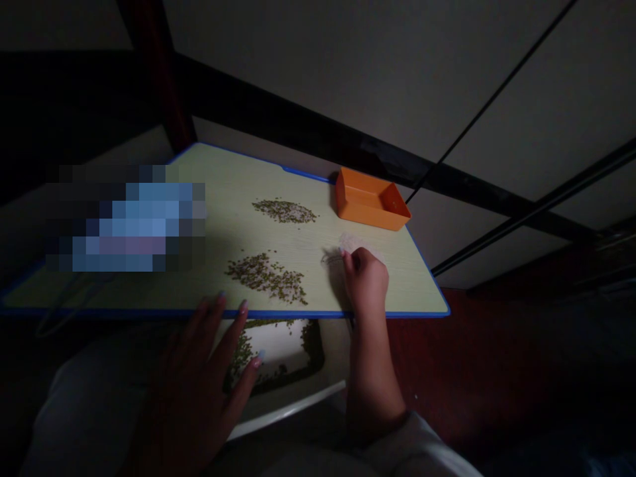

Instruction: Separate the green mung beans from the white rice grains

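My right hand [366,278] is closed in a pinch above the pale tabletop [209,192]. At its fingertips there is a thin, faint object [328,256], too dim to name. A patch of small whitish grains [352,240] lies just beyond the fingers. My left hand [213,364] is held at the table's front edge, fingers spread, with nothing in it. Two heaps of small green and pale bits rest on the tabletop: a nearer heap [268,277] and a farther heap [284,211].
An orange open box [372,207] stands at the far right of the table. Below the front edge is a white tray [278,341] with green bits around its sides. A pixelated bluish patch [134,222] covers the table's left part. Cabinet panels [348,79] rise behind.
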A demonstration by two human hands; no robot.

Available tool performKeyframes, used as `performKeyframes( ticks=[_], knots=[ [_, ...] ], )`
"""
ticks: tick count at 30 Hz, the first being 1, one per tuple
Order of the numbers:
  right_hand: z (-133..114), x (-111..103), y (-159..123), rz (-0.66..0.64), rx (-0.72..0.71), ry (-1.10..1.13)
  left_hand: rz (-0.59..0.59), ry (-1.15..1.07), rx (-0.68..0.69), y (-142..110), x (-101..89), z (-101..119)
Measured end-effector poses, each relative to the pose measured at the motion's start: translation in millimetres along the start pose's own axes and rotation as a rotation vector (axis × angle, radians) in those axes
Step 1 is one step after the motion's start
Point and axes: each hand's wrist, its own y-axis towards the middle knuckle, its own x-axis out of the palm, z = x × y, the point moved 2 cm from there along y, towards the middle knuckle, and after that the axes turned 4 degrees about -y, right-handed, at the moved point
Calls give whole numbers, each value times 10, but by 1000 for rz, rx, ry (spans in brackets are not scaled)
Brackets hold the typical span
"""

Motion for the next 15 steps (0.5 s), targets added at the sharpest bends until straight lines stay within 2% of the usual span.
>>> performKeyframes(
  ticks=[15],
  knots=[
    [-45,-45,48,-40,104,-106,-5,14,-17,2,10,11]
  ],
)
